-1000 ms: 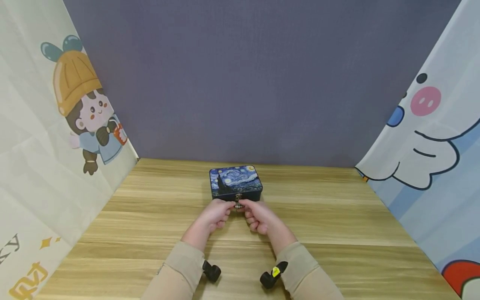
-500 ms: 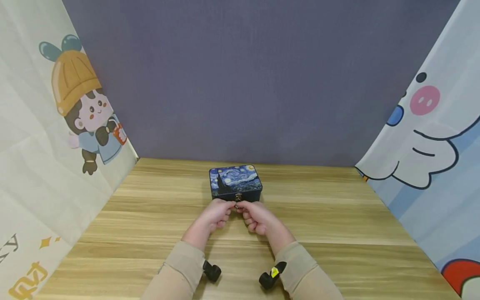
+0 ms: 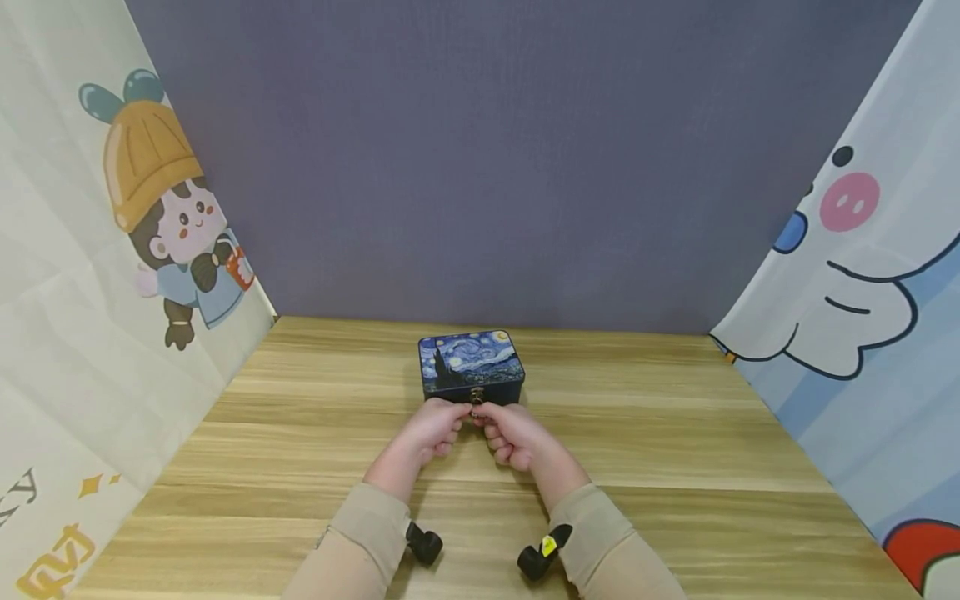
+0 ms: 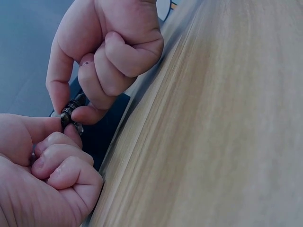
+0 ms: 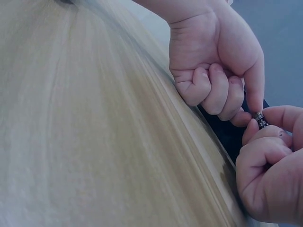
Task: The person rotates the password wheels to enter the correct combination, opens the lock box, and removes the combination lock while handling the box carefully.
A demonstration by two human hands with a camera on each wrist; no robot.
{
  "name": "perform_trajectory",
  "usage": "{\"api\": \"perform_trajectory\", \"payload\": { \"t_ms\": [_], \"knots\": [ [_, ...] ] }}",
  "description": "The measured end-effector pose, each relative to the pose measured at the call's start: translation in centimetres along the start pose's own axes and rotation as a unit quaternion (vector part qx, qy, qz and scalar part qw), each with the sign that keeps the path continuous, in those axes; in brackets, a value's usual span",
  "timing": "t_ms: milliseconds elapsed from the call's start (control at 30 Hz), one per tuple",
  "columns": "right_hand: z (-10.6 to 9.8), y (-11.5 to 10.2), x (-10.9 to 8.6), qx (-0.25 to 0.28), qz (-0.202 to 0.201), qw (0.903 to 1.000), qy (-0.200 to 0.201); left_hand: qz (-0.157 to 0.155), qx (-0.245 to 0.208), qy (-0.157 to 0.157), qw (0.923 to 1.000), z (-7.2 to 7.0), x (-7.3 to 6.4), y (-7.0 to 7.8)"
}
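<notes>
A small rectangular tin box with a starry night painting on its lid stands closed on the wooden table. A brass-coloured latch sits at the middle of its front side. Just in front of it, a small dark barrel-shaped combination padlock with ridged rings is held between both hands. My left hand pinches one end with thumb and index finger, the other fingers curled. From the opposite side, my right hand pinches the other end in the same way. Fingertips cover most of the padlock.
The wooden table spreads around the box. A grey-purple panel rises close behind it. Printed cartoon curtains line the left and right sides. Black wrist cameras hang beneath both forearms.
My right hand has shifted slightly left toward the left fingertips, and less of the padlock shows between them. My left hand and the box have stayed in place.
</notes>
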State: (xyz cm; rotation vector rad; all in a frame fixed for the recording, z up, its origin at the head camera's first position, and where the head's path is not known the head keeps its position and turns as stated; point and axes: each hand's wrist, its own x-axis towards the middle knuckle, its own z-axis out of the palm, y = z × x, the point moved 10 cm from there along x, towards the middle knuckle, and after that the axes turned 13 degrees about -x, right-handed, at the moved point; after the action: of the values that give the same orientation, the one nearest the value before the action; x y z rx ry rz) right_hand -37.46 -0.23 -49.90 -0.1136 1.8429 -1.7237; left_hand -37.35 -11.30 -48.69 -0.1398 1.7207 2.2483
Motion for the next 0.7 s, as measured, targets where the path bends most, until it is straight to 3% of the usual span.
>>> {"api": "perform_trajectory", "payload": {
  "t_ms": [700],
  "knots": [
    [0.03,-0.01,0.13,0.005,0.003,1.0,-0.008,-0.002,-0.012,-0.005,0.9999,0.01,0.0,-0.05]
  ]
}}
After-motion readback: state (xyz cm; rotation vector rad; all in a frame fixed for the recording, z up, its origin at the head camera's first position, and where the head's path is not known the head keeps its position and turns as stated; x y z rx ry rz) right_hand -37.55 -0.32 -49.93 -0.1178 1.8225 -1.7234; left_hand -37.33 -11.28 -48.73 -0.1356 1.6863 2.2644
